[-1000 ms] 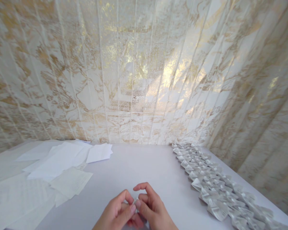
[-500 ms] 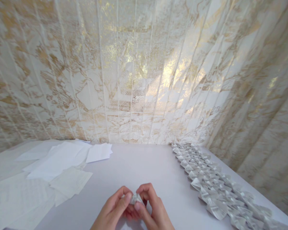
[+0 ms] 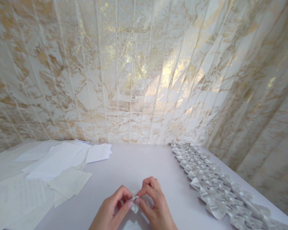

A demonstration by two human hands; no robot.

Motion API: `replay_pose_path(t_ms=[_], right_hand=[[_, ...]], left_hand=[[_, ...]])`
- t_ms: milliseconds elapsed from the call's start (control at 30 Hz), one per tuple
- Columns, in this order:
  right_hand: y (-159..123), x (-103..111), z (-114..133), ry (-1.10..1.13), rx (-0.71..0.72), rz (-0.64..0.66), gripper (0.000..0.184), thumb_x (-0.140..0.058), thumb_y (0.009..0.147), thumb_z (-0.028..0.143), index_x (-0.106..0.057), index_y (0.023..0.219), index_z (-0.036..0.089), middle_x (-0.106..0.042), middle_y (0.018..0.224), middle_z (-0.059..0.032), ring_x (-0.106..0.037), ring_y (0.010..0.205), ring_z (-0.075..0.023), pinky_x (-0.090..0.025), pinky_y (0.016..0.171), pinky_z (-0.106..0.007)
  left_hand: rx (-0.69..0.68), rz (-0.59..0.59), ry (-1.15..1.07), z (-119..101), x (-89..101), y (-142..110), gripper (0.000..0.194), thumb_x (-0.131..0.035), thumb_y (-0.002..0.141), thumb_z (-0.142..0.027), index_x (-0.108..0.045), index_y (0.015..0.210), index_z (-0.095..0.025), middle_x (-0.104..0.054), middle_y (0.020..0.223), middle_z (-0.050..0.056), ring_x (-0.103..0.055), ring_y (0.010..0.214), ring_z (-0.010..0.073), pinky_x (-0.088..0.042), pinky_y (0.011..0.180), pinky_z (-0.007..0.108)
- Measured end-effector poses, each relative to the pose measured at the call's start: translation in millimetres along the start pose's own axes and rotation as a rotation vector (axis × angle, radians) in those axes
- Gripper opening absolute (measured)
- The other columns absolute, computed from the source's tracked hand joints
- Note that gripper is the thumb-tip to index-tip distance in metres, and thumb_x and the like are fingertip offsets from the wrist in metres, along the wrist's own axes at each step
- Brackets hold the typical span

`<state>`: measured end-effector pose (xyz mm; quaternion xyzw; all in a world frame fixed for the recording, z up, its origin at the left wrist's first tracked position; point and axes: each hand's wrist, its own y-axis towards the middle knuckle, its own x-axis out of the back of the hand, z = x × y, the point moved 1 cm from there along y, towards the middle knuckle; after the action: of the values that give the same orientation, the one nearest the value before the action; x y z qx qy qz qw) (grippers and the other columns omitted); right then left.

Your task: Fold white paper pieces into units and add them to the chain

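A small folded paper piece [image 3: 134, 207], greyish white with faint print, is pinched between both hands at the bottom middle of the view. My left hand [image 3: 112, 206] grips its left side between thumb and index finger. From the right, my right hand [image 3: 155, 203] pinches the same piece with thumb and forefinger, its other fingers curled. The fingertips nearly meet at the piece's middle, and its points stick out above and below them. Fingers cover part of its folds. Below it, a pale patch [image 3: 134, 223] shows on the tabletop; I cannot tell what it is.
Loose white paper sheets [image 3: 55, 159] and printed sheets [image 3: 16, 198] overlap on the left of the white table [image 3: 139, 163]. A small paper stack [image 3: 99, 153] lies beside them. Rows of folded paper pieces [image 3: 213, 185] run along the right edge. A patterned curtain [image 3: 134, 80] hangs behind.
My right fingers have risen slightly and come closer to the left ones. The folded paper piece has turned, so its points now face up and down. Sheets and rows stay put.
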<state>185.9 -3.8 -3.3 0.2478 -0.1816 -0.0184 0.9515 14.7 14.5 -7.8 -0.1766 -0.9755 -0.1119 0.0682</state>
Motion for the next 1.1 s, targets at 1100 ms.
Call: replay_pose_path(t_ms=[1100], right_hand=[[2, -3, 14, 0.221, -0.308, 0.052, 0.047, -0.076, 0.070, 0.059, -0.060, 0.057, 0.017, -0.048, 0.061, 0.0022, -0.041, 0.059, -0.0131, -0.032, 0.058, -0.025]], left_hand=[[0.041, -0.086, 0.040, -16, -0.6, -3, 0.039, -0.068, 0.080, -0.055, -0.061, 0.065, -0.020, -0.049, 0.060, -0.004, -0.046, 0.060, 0.0154, -0.036, 0.059, 0.024]])
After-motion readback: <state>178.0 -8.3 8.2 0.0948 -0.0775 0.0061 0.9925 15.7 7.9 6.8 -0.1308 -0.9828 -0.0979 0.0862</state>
